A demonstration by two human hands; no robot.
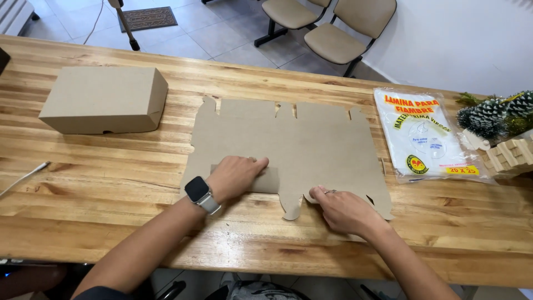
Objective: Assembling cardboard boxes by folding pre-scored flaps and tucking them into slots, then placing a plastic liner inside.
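A flat brown die-cut cardboard sheet [300, 141] with tabs and slots lies on the wooden table [111, 172]. Its near left flap [269, 180] is folded over onto the sheet. My left hand [236, 176], with a watch on the wrist, presses down on that folded flap. My right hand [344, 211] rests at the sheet's near edge, fingertips on the cardboard beside a rounded tab. Neither hand lifts anything off the table.
A closed brown cardboard box [105, 100] sits at the left. A clear packet of white sheets [425, 136] lies at the right, beside frosted pine decor [494, 114] and a small wooden crate [511, 155]. Beige chairs [333, 28] stand beyond the table. A white cable [25, 175] lies at the left edge.
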